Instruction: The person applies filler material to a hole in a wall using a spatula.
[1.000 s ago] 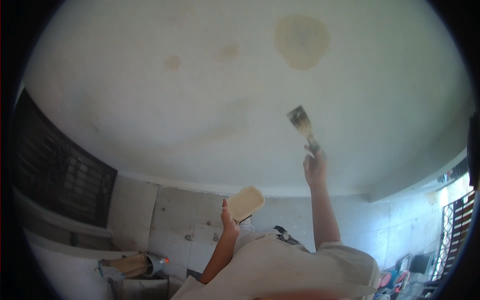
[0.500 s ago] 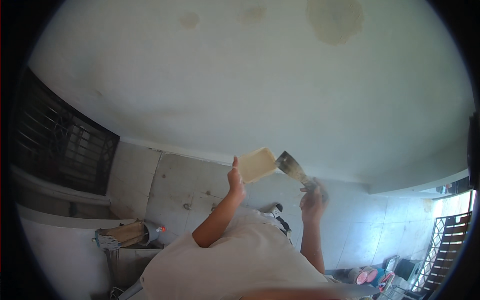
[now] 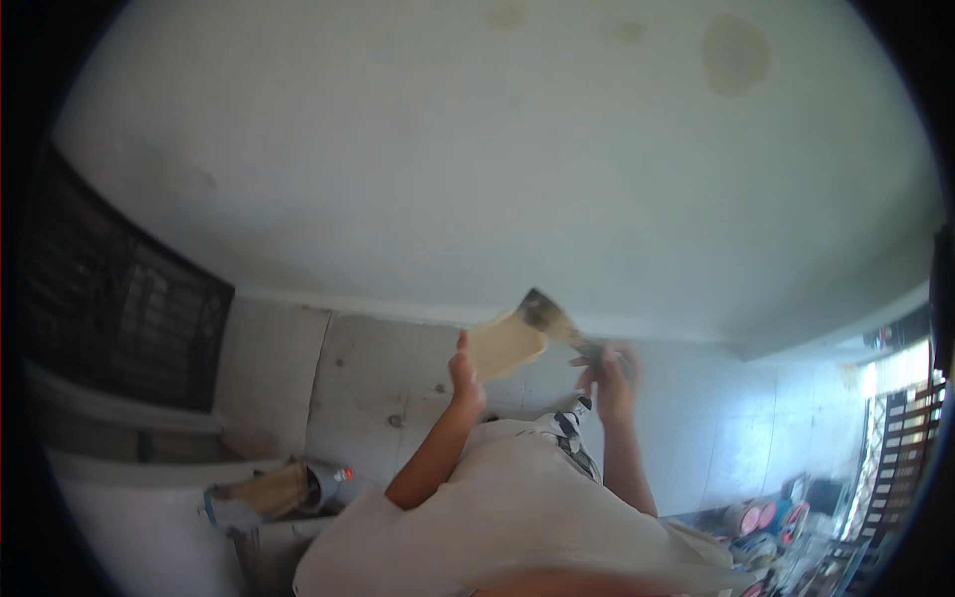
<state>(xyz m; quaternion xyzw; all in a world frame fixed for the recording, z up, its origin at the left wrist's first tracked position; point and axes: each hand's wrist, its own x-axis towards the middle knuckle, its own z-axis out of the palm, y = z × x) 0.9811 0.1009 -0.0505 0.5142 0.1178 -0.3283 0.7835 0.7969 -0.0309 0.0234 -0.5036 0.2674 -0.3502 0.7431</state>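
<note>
In my left hand (image 3: pixel 466 374) is a shallow cream-coloured rectangular tray (image 3: pixel 502 348), gripped by its left edge; I cannot make out what lies in it. My right hand (image 3: pixel 611 375) is closed round the handle of a putty knife (image 3: pixel 555 320). Its broad, smeared blade points up and left and overlaps the tray's upper right edge; whether they touch I cannot tell. Beyond both hands rises a pale wall (image 3: pixel 468 179), bearing a large beige patch (image 3: pixel 736 54) at the upper right and two fainter ones near the top.
A dark metal grille (image 3: pixel 124 289) fills the left side. Below it a cardboard piece (image 3: pixel 269 490) lies on a ledge beside a grey bucket. Pink-topped containers (image 3: pixel 751 515) and clutter stand at lower right, near a slatted gate (image 3: pixel 905 448). Grey tiles (image 3: pixel 373 373) cover the floor.
The putty knife has moved left, its blade now overlapping the tray's edge. My view has shifted, so the wall patches sit farther right. Both hands keep their hold.
</note>
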